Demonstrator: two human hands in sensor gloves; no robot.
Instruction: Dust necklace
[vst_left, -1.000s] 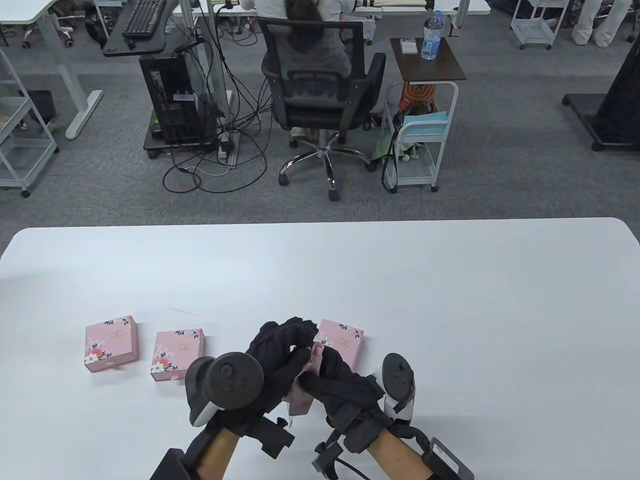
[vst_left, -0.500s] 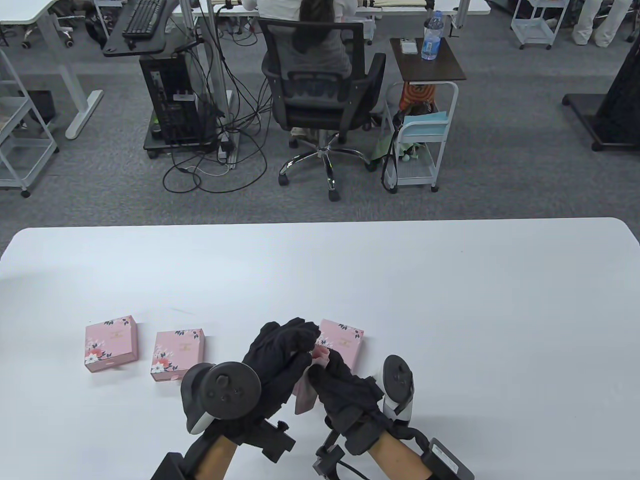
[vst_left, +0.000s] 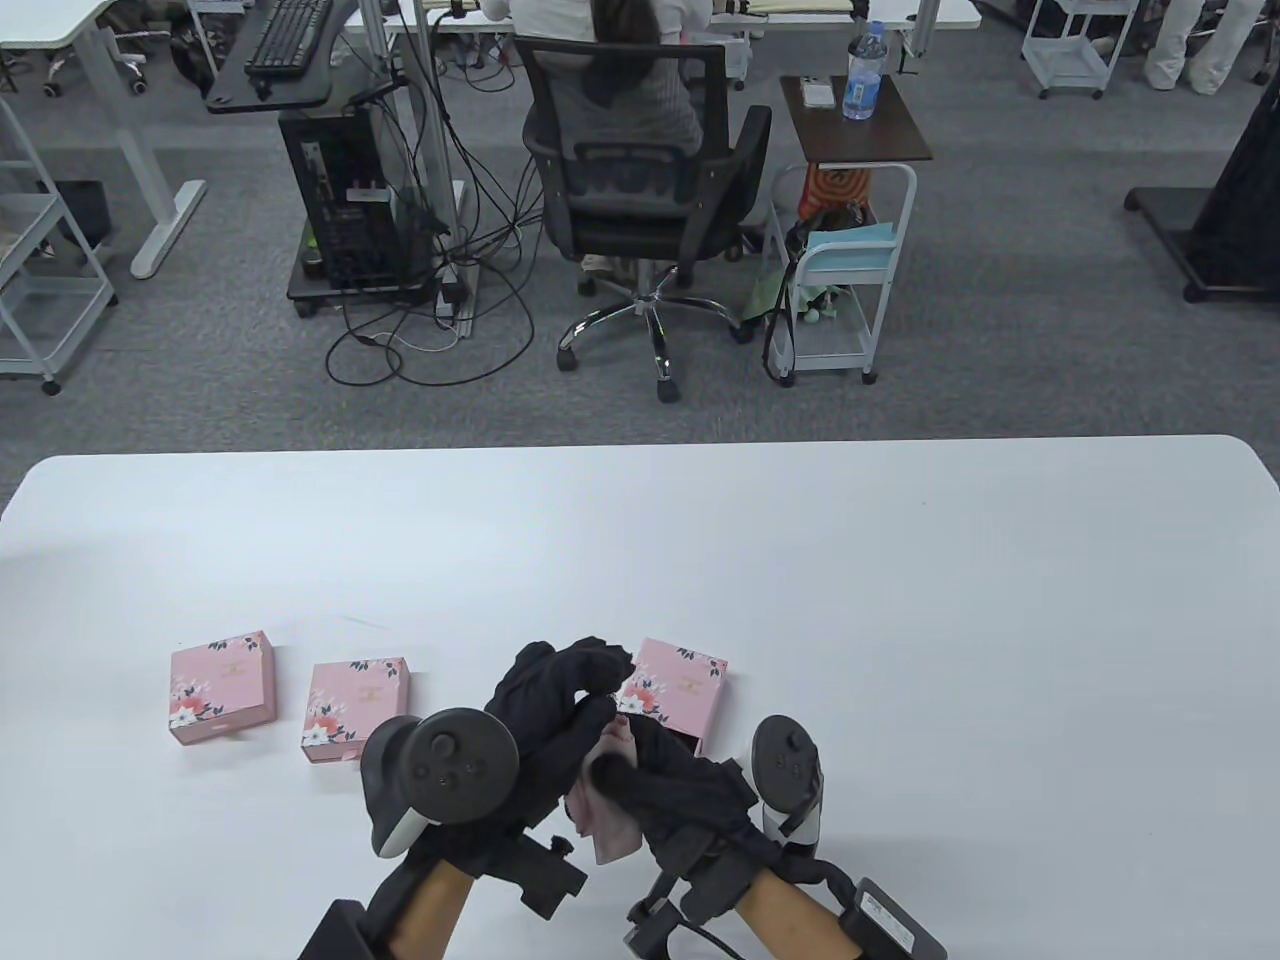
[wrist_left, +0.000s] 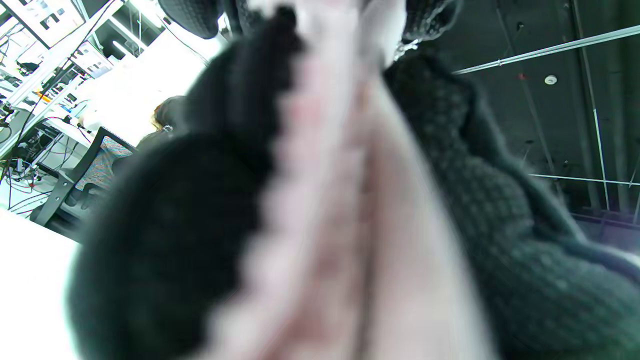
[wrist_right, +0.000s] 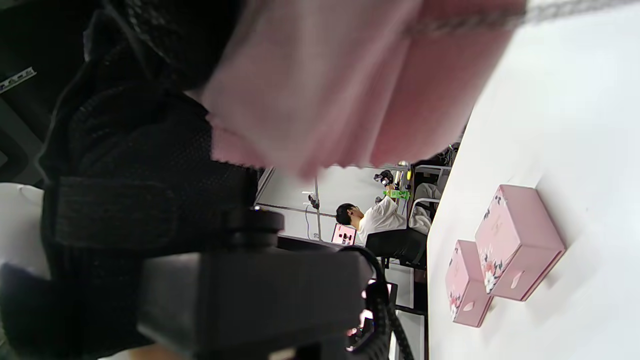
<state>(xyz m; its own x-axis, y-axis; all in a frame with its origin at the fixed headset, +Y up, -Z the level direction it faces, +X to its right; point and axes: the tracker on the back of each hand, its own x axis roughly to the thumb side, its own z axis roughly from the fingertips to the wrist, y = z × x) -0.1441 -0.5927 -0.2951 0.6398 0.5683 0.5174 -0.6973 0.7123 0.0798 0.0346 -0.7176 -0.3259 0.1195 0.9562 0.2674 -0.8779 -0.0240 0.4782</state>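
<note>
Both black-gloved hands meet low over the table's near middle. My left hand (vst_left: 575, 690) is curled shut, fingers pointing away from me. My right hand (vst_left: 640, 770) presses against it and pinches a pink cloth (vst_left: 612, 835) that hangs down between the two palms. The cloth fills the left wrist view (wrist_left: 340, 225) and the top of the right wrist view (wrist_right: 325, 90). A thin silver chain, the necklace (wrist_right: 550, 14), runs along the cloth's edge there. In the table view the necklace is hidden inside the hands.
Three pink floral gift boxes stand on the white table (vst_left: 900, 600): one far left (vst_left: 222, 687), one beside it (vst_left: 357, 710), one just behind my hands (vst_left: 685, 685). Two of the boxes show in the right wrist view (wrist_right: 517, 240). An occupied office chair stands beyond the table.
My right hand has slid back toward me along the cloth. The cloth now hangs lower below the hands. The left hand has stayed almost in place.
</note>
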